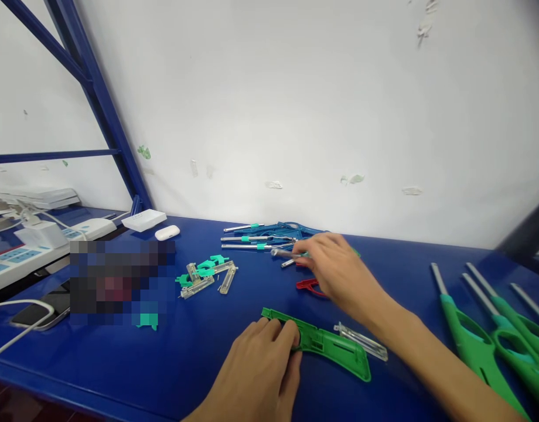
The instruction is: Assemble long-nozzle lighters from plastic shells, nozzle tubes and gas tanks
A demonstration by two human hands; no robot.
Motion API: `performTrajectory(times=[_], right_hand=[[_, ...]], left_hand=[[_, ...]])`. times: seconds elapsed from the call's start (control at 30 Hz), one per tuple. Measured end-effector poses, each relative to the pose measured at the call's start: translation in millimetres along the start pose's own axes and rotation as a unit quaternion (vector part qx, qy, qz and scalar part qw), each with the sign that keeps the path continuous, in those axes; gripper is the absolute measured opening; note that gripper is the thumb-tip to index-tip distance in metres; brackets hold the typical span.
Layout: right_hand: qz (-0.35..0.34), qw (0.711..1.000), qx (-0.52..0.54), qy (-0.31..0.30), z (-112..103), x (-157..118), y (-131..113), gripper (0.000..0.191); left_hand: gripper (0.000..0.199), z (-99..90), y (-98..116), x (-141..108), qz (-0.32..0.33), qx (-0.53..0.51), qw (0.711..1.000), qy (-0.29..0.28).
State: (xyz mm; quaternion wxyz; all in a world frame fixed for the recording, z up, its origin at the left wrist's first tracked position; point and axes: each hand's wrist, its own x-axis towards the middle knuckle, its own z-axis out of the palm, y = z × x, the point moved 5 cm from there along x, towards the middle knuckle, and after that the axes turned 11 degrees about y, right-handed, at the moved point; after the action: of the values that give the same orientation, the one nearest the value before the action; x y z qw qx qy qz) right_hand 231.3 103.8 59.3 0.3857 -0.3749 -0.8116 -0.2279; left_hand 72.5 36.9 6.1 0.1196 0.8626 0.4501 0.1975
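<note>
My left hand [265,360] is closed on a green lighter handle half [340,351], which lies on the blue table with its hollow side showing. My right hand [333,264] pinches a metal lighter tube [285,254], its tip pointing left; the fingers hide the rest of it. Beneath that hand, a red piece with a loop [309,285] rests on the table. A clear fuel tank [364,341] lies beside the green half, under my right forearm. Several metal tubes with teal collars [247,239] and blue wires are behind my right hand.
Several clear tanks and teal triggers [205,275] are piled left of centre. Assembled green lighters [476,334] lie at the right. A phone [45,308], a power strip [89,228] and a white earbud case [167,232] stand left. A white wall [296,117] closes the back.
</note>
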Motion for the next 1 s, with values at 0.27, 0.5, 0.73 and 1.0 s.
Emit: performTrajectory(times=[0.27,0.5,0.73,1.0], right_hand=[[0.236,0.938,0.099,0.232,-45.5,2.4,27.1,0.031],[0.304,0.872,0.2,0.328,-57.5,2.9,31.5,0.02],[0.388,0.811,0.349,0.265,-40.7,1.5,41.0,0.034],[0.448,0.717,0.527,0.088,-16.0,-0.3,21.7,0.037]], left_hand=[[0.019,-0.2,-1.2,0.2,-0.003,-0.011,1.0,-0.001],[0.019,0.8,-3.2,-0.2,-0.005,-0.019,1.0,0.008],[0.019,0.7,-5.0,-3.6,-0.019,-0.039,0.998,0.037],[0.026,-31.4,-20.8,-6.6,-0.125,-0.192,0.958,0.171]])
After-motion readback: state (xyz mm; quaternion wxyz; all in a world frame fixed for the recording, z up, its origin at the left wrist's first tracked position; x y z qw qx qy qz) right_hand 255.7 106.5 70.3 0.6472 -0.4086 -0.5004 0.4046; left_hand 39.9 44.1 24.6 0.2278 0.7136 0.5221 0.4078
